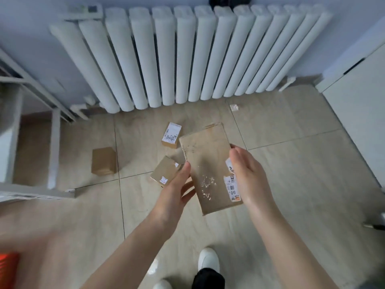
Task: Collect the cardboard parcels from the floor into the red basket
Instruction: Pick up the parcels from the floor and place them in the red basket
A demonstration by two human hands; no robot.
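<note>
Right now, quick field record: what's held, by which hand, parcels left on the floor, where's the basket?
held: flat parcel, off the floor
left hand: grips its left edge, thumb on top
right hand: straight fingers along its right edge
on floor: labelled parcel; plain parcel; small parcel by the left thumb
red basket: lower-left frame corner, blurred, contents not visible
behind: radiator

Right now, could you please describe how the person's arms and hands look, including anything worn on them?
The left hand and right hand are bare: no gloves, rings or watch show. Both forearms are uncovered too, with no sleeve, band or marking visible up to the frame's lower edge.
</note>
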